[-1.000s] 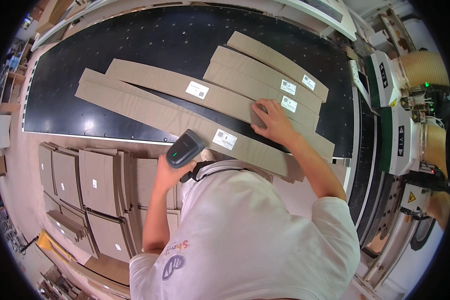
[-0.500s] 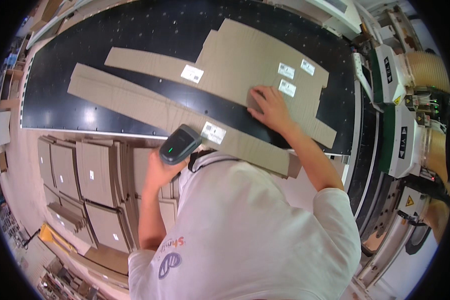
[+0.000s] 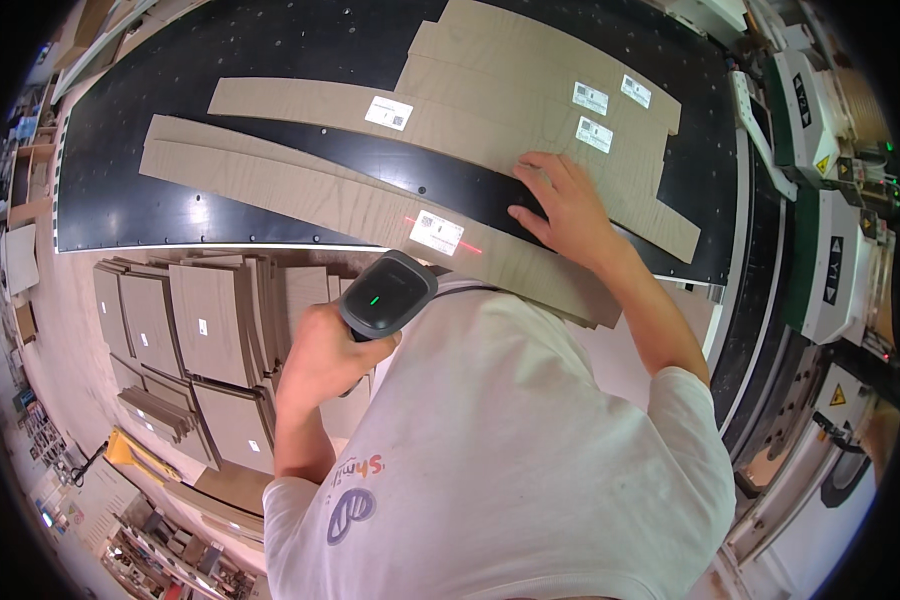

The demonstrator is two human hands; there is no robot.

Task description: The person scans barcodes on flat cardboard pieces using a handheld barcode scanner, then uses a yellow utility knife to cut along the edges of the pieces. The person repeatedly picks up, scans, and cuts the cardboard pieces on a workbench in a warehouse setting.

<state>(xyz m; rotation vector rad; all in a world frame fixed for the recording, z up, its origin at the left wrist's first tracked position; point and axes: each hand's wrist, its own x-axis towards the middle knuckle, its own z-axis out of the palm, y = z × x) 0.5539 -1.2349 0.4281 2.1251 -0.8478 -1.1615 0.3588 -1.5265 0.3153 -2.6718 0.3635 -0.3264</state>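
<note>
Gripped in your left hand (image 3: pixel 320 350), the grey scanner (image 3: pixel 385 295) now throws a red line across the label (image 3: pixel 436 232) on the near strip (image 3: pixel 370 210) by the table's (image 3: pixel 120 215) near edge, probably reading it, while your right hand (image 3: pixel 567 203) has stayed flat on that strip, pinning it

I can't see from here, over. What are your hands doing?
Left hand holds scanner. Red line across label. Right hand flat on curved wood strip. Nothing blocking.

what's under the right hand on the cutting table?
The right hand lies flat across the black table bed and the edges of two long wood-grain strips. The strip edges beneath the palm are covered. The left hand holds a scanner.
</note>
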